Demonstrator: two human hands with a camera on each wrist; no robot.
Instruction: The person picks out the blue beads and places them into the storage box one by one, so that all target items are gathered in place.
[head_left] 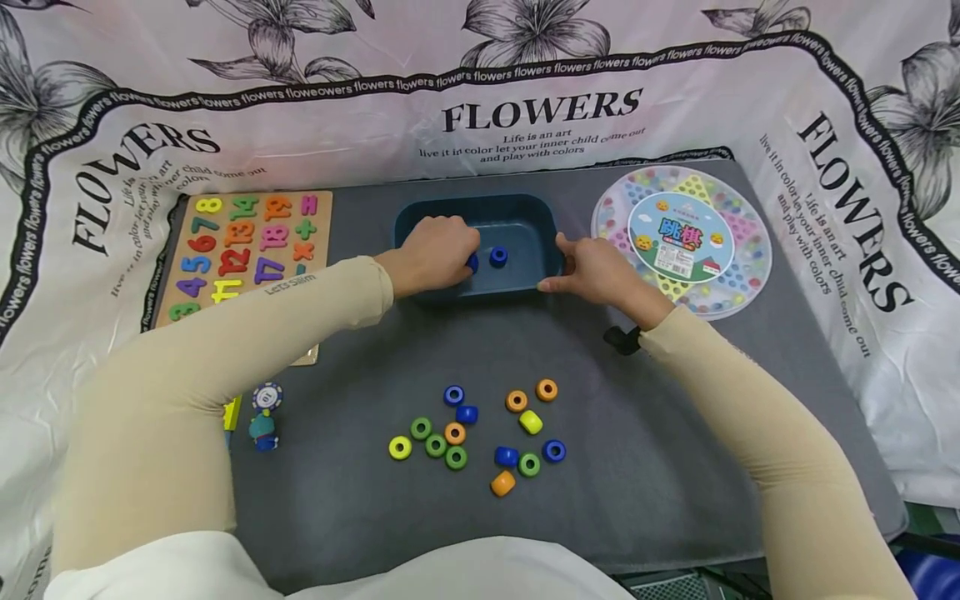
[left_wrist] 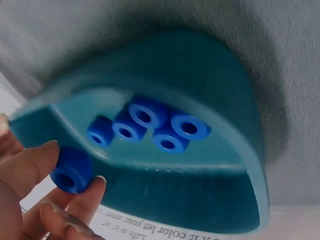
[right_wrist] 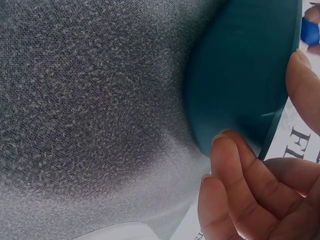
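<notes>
A blue bead is pinched between the thumb and fingers of my left hand. That hand hangs over the left part of a dark teal plastic tray. Several other blue beads lie together on the tray floor in the left wrist view; the head view shows one blue bead plainly, others being hidden by the hand. My right hand grips the tray's right end, thumb and fingers at its rim and outer wall.
Blue, green, orange and yellow beads lie scattered on the grey table in front. A number puzzle board lies left, partly under my left arm. A round game board lies right. A poker chip and small figure sit front left.
</notes>
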